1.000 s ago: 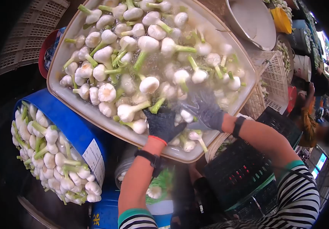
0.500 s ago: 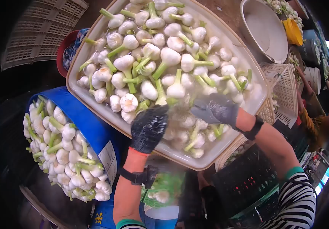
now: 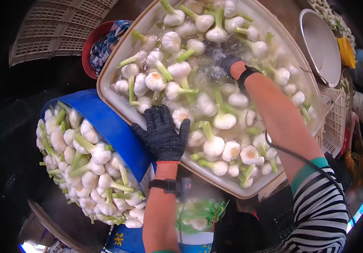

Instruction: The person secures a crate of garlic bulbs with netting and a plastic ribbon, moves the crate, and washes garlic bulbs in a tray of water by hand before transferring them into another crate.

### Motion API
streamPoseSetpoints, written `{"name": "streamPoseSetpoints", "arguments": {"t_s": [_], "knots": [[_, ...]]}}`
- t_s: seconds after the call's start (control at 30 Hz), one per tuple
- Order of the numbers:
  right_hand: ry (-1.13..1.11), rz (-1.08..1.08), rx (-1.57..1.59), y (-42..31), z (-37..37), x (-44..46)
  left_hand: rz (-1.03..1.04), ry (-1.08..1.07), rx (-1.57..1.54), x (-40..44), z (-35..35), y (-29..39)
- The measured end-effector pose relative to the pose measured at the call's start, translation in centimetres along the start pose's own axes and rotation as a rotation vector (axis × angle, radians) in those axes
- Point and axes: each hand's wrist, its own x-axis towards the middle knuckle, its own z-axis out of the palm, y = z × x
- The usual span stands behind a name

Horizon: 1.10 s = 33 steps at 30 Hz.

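Observation:
A large white tub (image 3: 120, 110) holds cloudy water and many garlic bulbs (image 3: 213, 145) with short green stems. My left hand (image 3: 163, 133), in a dark knit glove, lies over the tub's near left edge with its fingers spread, close to a bulb with a brownish root end (image 3: 182, 117). Nothing shows in its grasp. My right hand (image 3: 230, 63), also gloved, reaches far into the tub. Its fingers are under splashing water, so I cannot see whether they hold anything.
A blue barrel (image 3: 105, 122) heaped with garlic (image 3: 93, 168) stands left of the tub. Behind are a plastic crate (image 3: 59, 25) and a red basin (image 3: 89, 44) with checked cloth. A white basin (image 3: 322, 46) and a woven basket (image 3: 332, 114) are at right.
My right hand has moved away from me, deeper into the tub, and the water there now splashes. My left hand has opened flat at the edge. The bulbs have shifted and spread apart.

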Motion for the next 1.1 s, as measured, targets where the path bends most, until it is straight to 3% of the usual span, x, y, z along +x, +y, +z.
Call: {"name": "streamPoseSetpoints", "arguments": {"t_s": [0.03, 0.1, 0.17, 0.23, 0.4, 0.47, 0.5, 0.6, 0.67, 0.7, 0.8, 0.83, 0.97, 1.0, 1.03, 1.07, 1.1], "knots": [[0.210, -0.110, -0.020, 4.8, 8.7, 1.0, 0.050, 0.202, 0.021, -0.1, 1.2, -0.3], [-0.071, -0.086, -0.006, -2.6, -3.9, -1.6, 0.021, 0.143, -0.004, -0.1, 0.8, -0.6], [-0.172, -0.124, -0.005, -7.4, -10.2, -4.4, -0.008, 0.087, -0.044, -0.3, 0.4, 0.1], [-0.139, -0.252, 0.170, -6.9, -7.5, -4.3, -0.021, 0.050, -0.052, -0.1, -0.5, 0.2], [0.027, -0.520, 0.534, -10.1, -10.0, -5.1, 0.000, 0.140, -0.103, -0.5, 0.4, 0.2], [-0.137, -0.340, 0.837, -11.5, -11.2, -4.8, 0.011, 0.190, -0.136, -0.8, 0.8, -0.3], [-0.102, -0.346, 0.921, -12.6, -11.9, -4.6, 0.017, 0.240, -0.135, -0.7, 1.1, -0.4], [0.265, -0.616, 0.753, -13.5, -13.8, -5.8, 0.040, 0.302, -0.230, -0.9, 1.9, -0.9], [0.076, -0.443, 1.010, -14.0, -16.0, -8.4, 0.068, 0.307, -0.295, -1.2, 2.3, -1.2], [0.071, -0.394, 1.096, -14.4, -16.5, -9.3, 0.052, 0.226, -0.369, -1.5, 2.0, -1.3], [0.090, -0.219, 1.230, -16.3, -18.4, -12.3, 0.002, 0.382, -0.781, -3.5, 2.1, 1.2], [0.084, -0.185, 1.136, -17.3, -18.2, -13.4, 0.074, 0.411, -1.086, -4.1, 2.3, 2.5], [0.105, -0.161, 0.882, -21.8, -17.6, -17.1, -0.215, 0.348, -2.154, -5.3, -3.1, 6.7], [0.163, -0.234, 0.719, -22.2, -18.2, -17.2, -0.285, 0.368, -2.140, -5.6, -3.2, 6.3], [-0.195, -0.215, 0.745, -21.3, -19.6, -17.1, -0.266, 0.361, -2.025, -5.7, -3.1, 5.0], [-0.109, -0.216, 0.590, -20.9, -19.8, -17.2, -0.246, 0.359, -1.905, -5.7, -2.5, 3.6], [-0.021, -0.218, 0.437, -20.7, -19.5, -17.4, -0.221, 0.453, -1.587, -5.7, -0.7, 2.6]]}}
